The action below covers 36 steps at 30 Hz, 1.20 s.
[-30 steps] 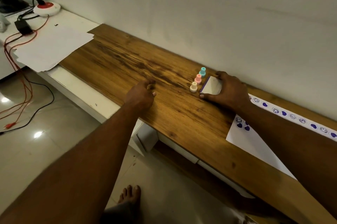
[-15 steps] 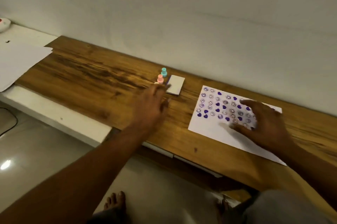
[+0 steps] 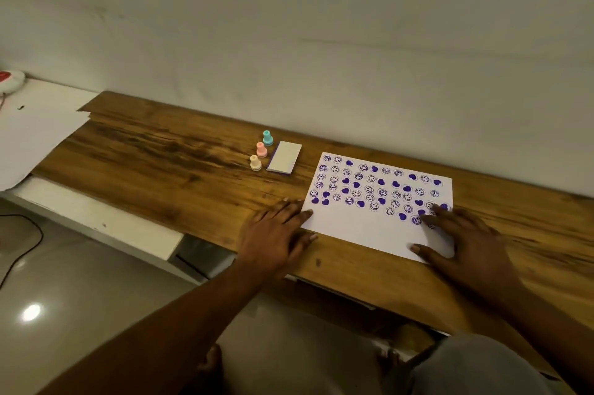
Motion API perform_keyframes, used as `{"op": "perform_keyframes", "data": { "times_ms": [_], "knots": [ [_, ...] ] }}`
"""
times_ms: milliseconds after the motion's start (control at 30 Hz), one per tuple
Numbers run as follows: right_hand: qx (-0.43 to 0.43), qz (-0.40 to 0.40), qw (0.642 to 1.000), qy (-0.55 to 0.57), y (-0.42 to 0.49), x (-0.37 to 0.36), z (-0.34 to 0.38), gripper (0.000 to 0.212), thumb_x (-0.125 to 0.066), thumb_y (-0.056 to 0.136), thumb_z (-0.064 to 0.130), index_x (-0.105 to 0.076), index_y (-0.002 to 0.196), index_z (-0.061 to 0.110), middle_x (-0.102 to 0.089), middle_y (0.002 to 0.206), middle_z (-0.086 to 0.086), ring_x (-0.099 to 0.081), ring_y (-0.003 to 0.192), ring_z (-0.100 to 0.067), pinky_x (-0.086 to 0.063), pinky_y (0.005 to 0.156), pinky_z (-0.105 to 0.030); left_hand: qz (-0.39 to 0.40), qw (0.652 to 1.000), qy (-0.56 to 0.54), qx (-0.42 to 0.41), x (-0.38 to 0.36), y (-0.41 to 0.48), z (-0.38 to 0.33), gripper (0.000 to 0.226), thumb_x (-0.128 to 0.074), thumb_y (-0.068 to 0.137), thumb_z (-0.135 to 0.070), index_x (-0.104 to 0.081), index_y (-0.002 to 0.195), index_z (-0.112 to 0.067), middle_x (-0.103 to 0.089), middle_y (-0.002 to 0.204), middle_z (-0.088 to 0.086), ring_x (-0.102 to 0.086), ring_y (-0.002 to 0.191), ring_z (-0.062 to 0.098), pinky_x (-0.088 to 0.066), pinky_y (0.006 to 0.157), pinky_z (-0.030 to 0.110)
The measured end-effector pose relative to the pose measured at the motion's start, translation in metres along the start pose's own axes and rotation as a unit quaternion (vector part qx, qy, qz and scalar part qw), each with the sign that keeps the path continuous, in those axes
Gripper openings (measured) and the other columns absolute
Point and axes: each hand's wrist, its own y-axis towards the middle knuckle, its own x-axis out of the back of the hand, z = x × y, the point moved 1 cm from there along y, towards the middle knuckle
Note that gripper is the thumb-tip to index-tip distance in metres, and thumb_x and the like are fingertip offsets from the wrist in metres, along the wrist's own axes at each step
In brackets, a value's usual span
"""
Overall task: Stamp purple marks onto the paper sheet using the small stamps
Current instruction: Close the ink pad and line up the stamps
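Positioning step: left hand (image 3: 276, 238) and right hand (image 3: 463, 243) flat, fingers spread, pinning paper sheet (image 3: 363, 227), holding nothing. Next, by judgement: reach far-left for a stamp (image 3: 256, 163) beside ink pad (image 3: 284, 157).

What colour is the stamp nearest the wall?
Teal stamp, clearest in the head view.

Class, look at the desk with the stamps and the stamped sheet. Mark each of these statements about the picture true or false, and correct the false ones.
1. Three small stamps stand in a row left of the ink pad. True.
2. The left hand holds a stamp. False: it lies flat and empty at the paper sheet's left edge.
3. The right hand rests on the sheet. True.
4. The marks are red stars. False: purple hearts and smiley faces.
5. The sheet's near strip is unstamped. True.
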Motion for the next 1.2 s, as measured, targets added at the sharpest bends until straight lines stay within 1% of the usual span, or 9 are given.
{"op": "perform_keyframes", "data": {
  "times_ms": [100, 300, 467, 700, 867, 1000, 1100, 1167, 1200],
  "knots": [
    [0.006, -0.009, 1.0, -0.007, 0.003, -0.006, -0.004, 0.086, -0.038, 0.078, 0.097, -0.045, 0.15, 0.05, -0.04, 0.162, 0.019, -0.032, 0.152, -0.02, -0.033, 0.116, -0.059, -0.008, 1.0, 0.004, 0.008, -0.004, 0.0, 0.002, 0.076, -0.012, 0.099, -0.078, -0.031, 0.163, -0.042, -0.024, 0.172, -0.013, -0.015, 0.161, 0.011, -0.02, 0.128, 0.045],
    [0.009, -0.045, 0.999, -0.003, 0.001, -0.019, -0.007, 0.08, -0.039, 0.083, 0.092, -0.045, 0.15, 0.049, -0.044, 0.16, 0.018, -0.032, 0.15, -0.021, -0.033, 0.113, -0.06, -0.034, 0.999, -0.005, 0.008, -0.011, -0.001, 0.003, 0.075, -0.016, 0.101, -0.078, -0.035, 0.162, -0.039, -0.029, 0.171, -0.013, -0.017, 0.16, 0.009, -0.018, 0.124, 0.04],
    [0.011, -0.047, 0.999, -0.01, 0.002, -0.021, -0.01, 0.078, -0.039, 0.085, 0.091, -0.045, 0.15, 0.048, -0.044, 0.16, 0.017, -0.033, 0.15, -0.021, -0.035, 0.113, -0.06, -0.051, 0.998, -0.019, 0.006, -0.014, -0.002, 0.004, 0.077, -0.017, 0.1, -0.079, -0.039, 0.161, -0.038, -0.032, 0.17, -0.012, -0.02, 0.159, 0.01, -0.024, 0.125, 0.045],
    [0.01, -0.035, 0.999, 0.006, 0.002, -0.017, -0.008, 0.079, -0.043, 0.083, 0.09, -0.047, 0.15, 0.047, -0.04, 0.162, 0.019, -0.03, 0.153, -0.019, -0.033, 0.117, -0.059, -0.029, 1.0, -0.008, 0.001, -0.005, 0.002, 0.001, 0.083, -0.018, 0.096, -0.085, -0.041, 0.159, -0.038, -0.035, 0.168, -0.009, -0.03, 0.155, 0.015, -0.02, 0.123, 0.04],
    [0.052, -0.093, 0.994, -0.006, -0.001, -0.012, -0.011, 0.061, -0.052, 0.087, 0.078, -0.061, 0.136, 0.043, -0.05, 0.156, 0.012, -0.037, 0.151, -0.027, -0.037, 0.112, -0.06, 0.004, 1.0, 0.021, -0.014, 0.003, 0.014, 0.002, 0.082, -0.028, 0.094, -0.088, -0.054, 0.151, -0.035, -0.05, 0.159, -0.004, -0.051, 0.144, 0.023, -0.035, 0.116, 0.046],
    [0.064, -0.109, 0.992, 0.019, 0.01, -0.01, 0.005, 0.048, -0.057, 0.09, 0.069, -0.063, 0.131, 0.045, -0.054, 0.15, 0.017, -0.043, 0.147, -0.025, -0.039, 0.11, -0.055, -0.002, 0.995, 0.074, -0.068, 0.018, 0.029, 0.002, 0.078, -0.037, 0.093, -0.084, -0.07, 0.136, -0.028, -0.068, 0.14, 0.0, -0.07, 0.122, 0.025, -0.058, 0.092, 0.047],
    [0.045, -0.078, 0.995, 0.048, 0.023, -0.008, 0.027, 0.045, -0.062, 0.09, 0.065, -0.065, 0.13, 0.044, -0.055, 0.148, 0.019, -0.044, 0.146, -0.02, -0.039, 0.11, -0.049, 0.009, 0.996, 0.06, -0.068, 0.035, 0.042, -0.015, 0.077, -0.042, 0.088, -0.081, -0.078, 0.124, -0.023, -0.074, 0.13, 0.003, -0.075, 0.11, 0.026, -0.063, 0.08, 0.047],
    [0.041, -0.046, 0.997, 0.055, 0.026, -0.007, 0.043, 0.042, -0.064, 0.091, 0.06, -0.066, 0.129, 0.042, -0.058, 0.145, 0.02, -0.044, 0.145, -0.019, -0.041, 0.108, -0.048, 0.026, 0.997, 0.042, -0.059, 0.043, 0.046, -0.033, 0.078, -0.045, 0.087, -0.082, -0.078, 0.125, -0.023, -0.073, 0.132, 0.004, -0.075, 0.113, 0.027, -0.063, 0.083, 0.048],
    [0.038, -0.029, 0.998, 0.048, 0.027, -0.002, 0.049, 0.042, -0.064, 0.091, 0.058, -0.066, 0.13, 0.041, -0.059, 0.144, 0.019, -0.045, 0.145, -0.019, -0.042, 0.107, -0.048, 0.047, 0.997, 0.026, -0.046, 0.048, 0.047, -0.041, 0.079, -0.045, 0.088, -0.082, -0.074, 0.132, -0.024, -0.069, 0.14, 0.004, -0.07, 0.123, 0.028, -0.059, 0.092, 0.05]
  ]
}}
